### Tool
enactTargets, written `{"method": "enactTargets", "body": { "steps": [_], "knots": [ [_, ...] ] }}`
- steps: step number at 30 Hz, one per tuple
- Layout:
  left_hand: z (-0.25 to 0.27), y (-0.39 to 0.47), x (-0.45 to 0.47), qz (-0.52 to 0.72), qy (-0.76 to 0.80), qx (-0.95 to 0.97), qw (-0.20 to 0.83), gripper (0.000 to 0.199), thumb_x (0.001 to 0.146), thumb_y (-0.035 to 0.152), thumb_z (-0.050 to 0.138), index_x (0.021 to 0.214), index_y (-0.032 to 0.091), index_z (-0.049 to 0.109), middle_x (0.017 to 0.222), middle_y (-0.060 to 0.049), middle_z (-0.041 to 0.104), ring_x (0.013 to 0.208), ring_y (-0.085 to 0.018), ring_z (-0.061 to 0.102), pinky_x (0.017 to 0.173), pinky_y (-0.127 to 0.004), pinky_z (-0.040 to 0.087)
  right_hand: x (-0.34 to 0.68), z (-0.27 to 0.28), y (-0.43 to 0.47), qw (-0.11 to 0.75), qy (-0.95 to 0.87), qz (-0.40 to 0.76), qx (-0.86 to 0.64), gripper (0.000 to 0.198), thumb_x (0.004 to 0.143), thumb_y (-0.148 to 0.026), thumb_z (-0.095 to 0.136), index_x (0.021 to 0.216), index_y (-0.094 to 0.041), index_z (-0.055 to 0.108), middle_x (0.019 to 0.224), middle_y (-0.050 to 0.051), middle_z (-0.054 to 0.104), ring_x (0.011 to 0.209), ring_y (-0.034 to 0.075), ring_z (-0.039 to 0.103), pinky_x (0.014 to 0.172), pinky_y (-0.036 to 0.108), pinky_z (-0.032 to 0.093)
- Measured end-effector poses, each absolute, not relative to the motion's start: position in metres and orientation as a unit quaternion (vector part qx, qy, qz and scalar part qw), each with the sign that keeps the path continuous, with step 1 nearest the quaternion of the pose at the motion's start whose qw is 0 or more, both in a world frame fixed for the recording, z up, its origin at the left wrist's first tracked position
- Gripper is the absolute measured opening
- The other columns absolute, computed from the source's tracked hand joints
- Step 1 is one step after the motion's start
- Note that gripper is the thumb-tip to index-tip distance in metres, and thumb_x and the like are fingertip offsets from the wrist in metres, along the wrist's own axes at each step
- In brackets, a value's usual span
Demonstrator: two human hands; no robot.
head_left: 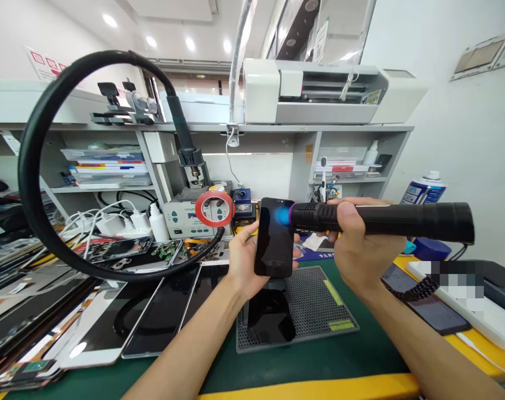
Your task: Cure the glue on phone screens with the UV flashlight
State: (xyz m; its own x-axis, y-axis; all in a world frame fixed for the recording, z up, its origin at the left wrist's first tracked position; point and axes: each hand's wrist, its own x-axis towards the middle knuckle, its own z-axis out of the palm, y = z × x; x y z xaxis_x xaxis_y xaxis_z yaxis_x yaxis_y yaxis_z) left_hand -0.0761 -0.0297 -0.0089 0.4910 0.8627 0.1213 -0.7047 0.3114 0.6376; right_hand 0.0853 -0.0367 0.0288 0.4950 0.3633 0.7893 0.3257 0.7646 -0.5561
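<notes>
Forearms at the bottom of the frame; left hand grips a phone near centre, right hand a flashlight glowing blue. Lighting-it-up step, I reckon; next probably needs steady aim.

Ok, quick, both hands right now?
Left hand: closed, holding a phone by its edges.
Right hand: closed around a torch, its lit end at the phone's screen.

Open lane over green mat, lower centre! Screens crowd lower left, black hose loops above, flashlight blocks centre right.
</notes>
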Motion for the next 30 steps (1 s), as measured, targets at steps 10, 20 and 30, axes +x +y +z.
{"method": "enactTargets", "body": {
  "steps": [10, 20, 30],
  "knots": [
    [-0.007, -0.034, -0.07, 0.498, 0.13, 0.34, 0.787, 0.056, 0.094, 0.047, 0.041, 0.107, 0.003, 0.072, 0.107, -0.022, 0.07, 0.079, -0.029, 0.068, 0.072, -0.042, 0.054, 0.089, 0.04, -0.03, 0.802, -0.483, 0.212, -0.281, 0.028, 0.085, -0.045, 0.069, 0.083, -0.017, 0.066, 0.065, 0.002, 0.062, 0.045, 0.014, 0.054, 0.04, 0.027, 0.043],
    [-0.008, -0.033, -0.07, 0.498, 0.129, 0.334, 0.79, 0.056, 0.094, 0.047, 0.041, 0.106, 0.002, 0.073, 0.105, -0.021, 0.07, 0.076, -0.027, 0.068, 0.07, -0.04, 0.054, 0.091, 0.042, -0.032, 0.792, -0.468, 0.286, -0.268, 0.036, 0.085, -0.051, 0.068, 0.092, -0.016, 0.066, 0.077, 0.004, 0.067, 0.049, 0.011, 0.053, 0.05, 0.028, 0.05],
    [-0.009, -0.033, -0.071, 0.498, 0.125, 0.336, 0.789, 0.054, 0.093, 0.047, 0.041, 0.104, 0.004, 0.073, 0.105, -0.021, 0.07, 0.076, -0.028, 0.068, 0.069, -0.04, 0.055, 0.093, 0.043, -0.03, 0.792, -0.471, 0.297, -0.25, 0.034, 0.085, -0.049, 0.07, 0.093, -0.017, 0.064, 0.062, -0.002, 0.059, 0.047, 0.011, 0.051, 0.047, 0.026, 0.047]
  ]
}}
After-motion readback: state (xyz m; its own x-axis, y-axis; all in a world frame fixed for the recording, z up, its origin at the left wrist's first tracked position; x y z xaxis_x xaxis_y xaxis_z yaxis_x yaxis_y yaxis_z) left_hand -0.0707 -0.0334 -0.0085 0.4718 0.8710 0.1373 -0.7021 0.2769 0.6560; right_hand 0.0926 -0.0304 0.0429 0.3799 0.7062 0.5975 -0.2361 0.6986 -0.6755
